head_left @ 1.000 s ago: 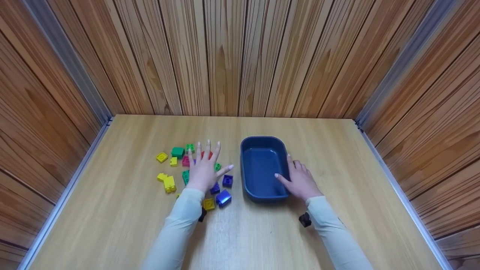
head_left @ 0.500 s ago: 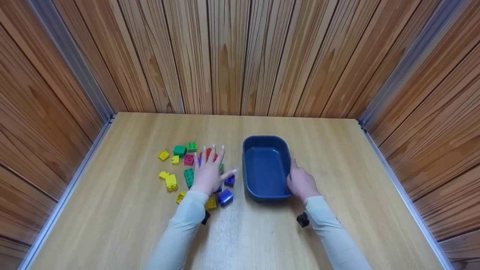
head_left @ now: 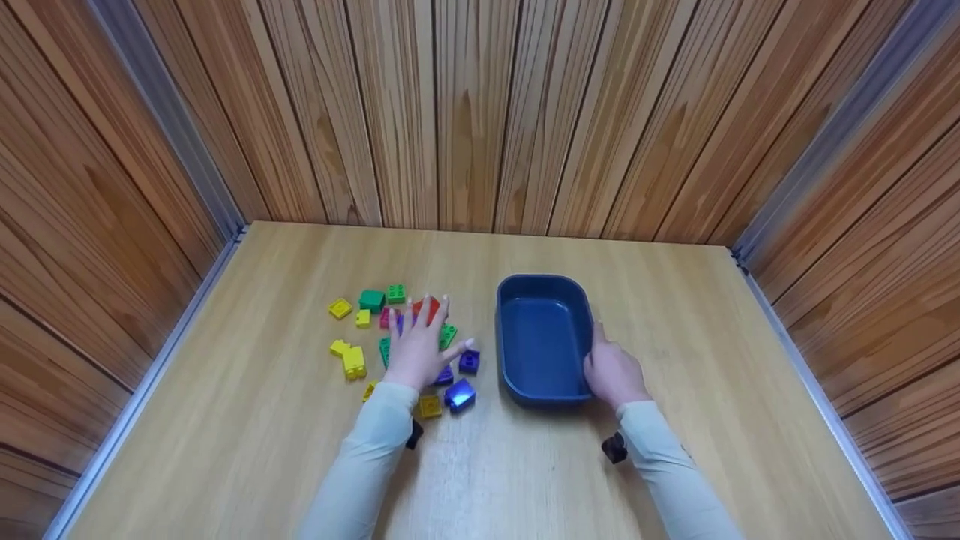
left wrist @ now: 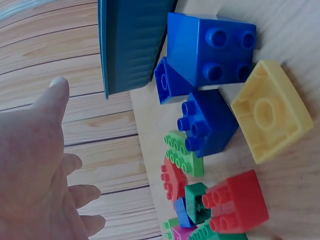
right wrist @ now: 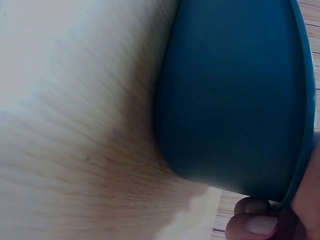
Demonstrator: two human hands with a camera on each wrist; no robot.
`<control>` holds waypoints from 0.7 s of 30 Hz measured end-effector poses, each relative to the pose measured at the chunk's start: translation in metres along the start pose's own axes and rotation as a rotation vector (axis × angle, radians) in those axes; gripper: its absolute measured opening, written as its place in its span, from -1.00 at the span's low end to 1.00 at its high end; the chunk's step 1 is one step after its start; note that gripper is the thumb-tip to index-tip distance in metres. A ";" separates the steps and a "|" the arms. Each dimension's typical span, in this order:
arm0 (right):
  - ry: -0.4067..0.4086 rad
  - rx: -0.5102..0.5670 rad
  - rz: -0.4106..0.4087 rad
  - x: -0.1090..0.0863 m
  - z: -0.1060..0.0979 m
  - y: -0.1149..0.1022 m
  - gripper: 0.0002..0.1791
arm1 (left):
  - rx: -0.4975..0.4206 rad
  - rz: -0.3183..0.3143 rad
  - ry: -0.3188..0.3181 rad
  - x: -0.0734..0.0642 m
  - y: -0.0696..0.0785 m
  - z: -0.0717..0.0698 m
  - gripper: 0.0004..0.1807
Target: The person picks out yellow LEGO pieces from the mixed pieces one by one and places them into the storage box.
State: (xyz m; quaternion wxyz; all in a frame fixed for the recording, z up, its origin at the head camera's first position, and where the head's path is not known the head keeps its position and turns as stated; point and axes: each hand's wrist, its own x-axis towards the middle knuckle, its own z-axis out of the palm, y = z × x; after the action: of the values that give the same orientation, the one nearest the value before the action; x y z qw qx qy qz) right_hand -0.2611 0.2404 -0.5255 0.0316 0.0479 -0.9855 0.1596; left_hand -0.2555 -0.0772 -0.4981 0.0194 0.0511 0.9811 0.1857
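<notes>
My left hand (head_left: 416, 354) hovers with spread fingers over a scatter of toy building bricks, holding none of them. The left wrist view has this hand (left wrist: 37, 170) at its left side, apart from a large blue brick (left wrist: 187, 47), an upturned yellow brick (left wrist: 295, 110) and a red brick (left wrist: 250, 205). To the right stands a dark blue rectangular tub (head_left: 544, 352) with nothing inside. My right hand (head_left: 615, 373) grips the tub's right side. In the right wrist view, fingertips (right wrist: 262, 225) curl under the rim of the tub (right wrist: 235, 100).
Yellow bricks (head_left: 354, 362) lie at the left of the scatter, with a dark green brick (head_left: 372, 301) farther back. A shiny blue brick (head_left: 460, 394) lies near the tub's front left. Wood-grain walls (head_left: 480, 112) enclose the table (head_left: 525, 480) at back and sides.
The right hand has gone from resting with its thumb over the tub's rim to gripping its side. The left hand has lowered slightly over the bricks. The whole head view has shifted slightly.
</notes>
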 end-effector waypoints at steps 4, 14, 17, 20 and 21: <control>-0.012 0.004 0.035 -0.002 -0.003 0.005 -0.31 | -0.034 -0.011 -0.006 0.002 -0.001 0.000 0.01; -0.021 0.008 0.053 -0.002 -0.002 0.004 -0.30 | -0.030 -0.046 0.009 -0.003 -0.024 -0.004 -0.01; -0.002 0.004 0.039 -0.001 0.000 0.002 -0.30 | -0.048 -0.064 0.020 -0.005 -0.034 -0.005 -0.03; -0.002 0.004 0.032 0.000 0.001 -0.001 -0.30 | -0.066 -0.076 0.031 -0.009 -0.045 -0.006 -0.01; -0.003 0.002 0.030 0.001 0.001 -0.002 -0.30 | -0.068 -0.082 0.035 -0.010 -0.049 -0.006 -0.01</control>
State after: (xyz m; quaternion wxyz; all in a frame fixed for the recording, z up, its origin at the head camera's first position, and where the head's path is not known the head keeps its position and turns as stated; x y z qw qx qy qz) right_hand -0.2617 0.2380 -0.5260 0.0277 0.0336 -0.9860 0.1611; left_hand -0.2501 -0.1255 -0.5100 0.0118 0.0070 0.9757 0.2189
